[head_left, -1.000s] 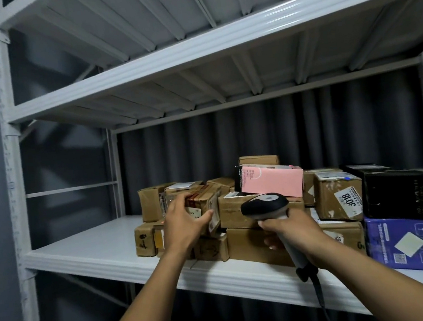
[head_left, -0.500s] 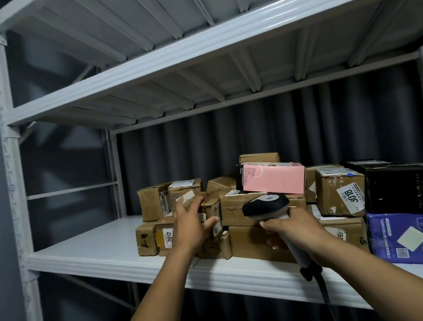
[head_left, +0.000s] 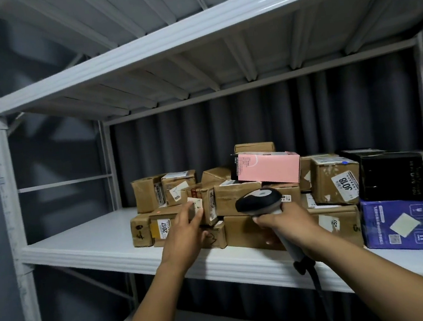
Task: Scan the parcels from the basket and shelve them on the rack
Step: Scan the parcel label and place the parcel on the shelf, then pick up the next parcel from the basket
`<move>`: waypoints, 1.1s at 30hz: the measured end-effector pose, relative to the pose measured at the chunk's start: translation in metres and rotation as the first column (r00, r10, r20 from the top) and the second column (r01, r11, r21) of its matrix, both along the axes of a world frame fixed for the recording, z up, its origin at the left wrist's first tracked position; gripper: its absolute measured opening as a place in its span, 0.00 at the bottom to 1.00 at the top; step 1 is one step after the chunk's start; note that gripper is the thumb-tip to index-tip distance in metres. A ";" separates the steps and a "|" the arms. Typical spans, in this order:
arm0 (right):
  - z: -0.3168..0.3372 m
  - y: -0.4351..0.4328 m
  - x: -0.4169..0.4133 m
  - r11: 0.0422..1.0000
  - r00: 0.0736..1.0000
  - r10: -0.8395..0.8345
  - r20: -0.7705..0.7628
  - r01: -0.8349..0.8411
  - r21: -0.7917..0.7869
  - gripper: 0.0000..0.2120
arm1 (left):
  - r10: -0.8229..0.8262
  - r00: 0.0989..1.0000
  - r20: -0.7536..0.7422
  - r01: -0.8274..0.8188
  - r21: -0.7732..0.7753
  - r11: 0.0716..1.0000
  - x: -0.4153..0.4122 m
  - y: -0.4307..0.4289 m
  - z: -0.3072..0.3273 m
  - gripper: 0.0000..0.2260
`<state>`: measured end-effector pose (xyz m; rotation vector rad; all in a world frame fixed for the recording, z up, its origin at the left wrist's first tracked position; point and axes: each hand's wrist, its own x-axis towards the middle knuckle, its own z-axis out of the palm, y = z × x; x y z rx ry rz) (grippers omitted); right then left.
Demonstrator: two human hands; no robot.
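On the white rack shelf (head_left: 88, 243) lies a pile of brown cardboard parcels. A small taped parcel (head_left: 204, 203) sits tilted in the pile's left part, above a parcel labelled 2017 (head_left: 161, 225). My left hand (head_left: 186, 234) is in front of that small parcel, fingers loosely spread and touching its lower left corner without gripping it. My right hand (head_left: 283, 224) grips the handle of a black and white barcode scanner (head_left: 258, 200), whose head points at the pile. The scanner's cable hangs down below the shelf edge. The basket is out of view.
A pink box (head_left: 266, 167) tops the pile. To the right stand a parcel labelled 3018 (head_left: 335, 184), a black box (head_left: 391, 176) and a purple box (head_left: 399, 226). The shelf's left part is bare. An upper shelf (head_left: 190, 30) hangs overhead.
My left hand has let go of the small taped parcel, left it on the pile and drawn back slightly towards me. The scanner hand has barely moved.
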<state>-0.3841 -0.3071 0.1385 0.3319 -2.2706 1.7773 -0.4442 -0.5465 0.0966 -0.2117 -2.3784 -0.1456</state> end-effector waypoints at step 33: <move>-0.199 0.096 0.219 0.956 0.930 -0.122 0.347 0.016 0.293 0.07 | -0.061 0.827 0.559 0.035 0.058 0.998 0.239 0.095 -0.218 0.26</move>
